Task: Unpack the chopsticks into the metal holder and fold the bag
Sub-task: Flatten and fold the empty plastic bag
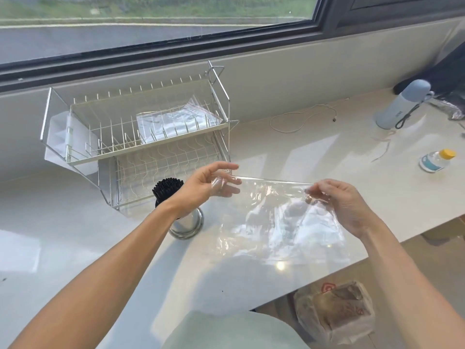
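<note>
A clear plastic bag [274, 217] hangs stretched above the white counter [289, 147], empty as far as I can see. My left hand [208, 185] pinches its top left corner. My right hand [342, 202] pinches the top right corner. The bag's lower part drapes onto the counter. A bundle of black chopsticks [167, 188] stands upright in the shiny metal holder [187, 226], just left of the bag and partly behind my left forearm.
A two-tier wire dish rack [141, 132] stands behind the holder, with clear zip bags [176, 122] on its upper shelf. A grey-blue flask [402, 104], a white cable [302, 119] and a small yellow-capped bottle [436, 161] lie to the right. A bagged package [334, 313] sits on the floor below the counter edge.
</note>
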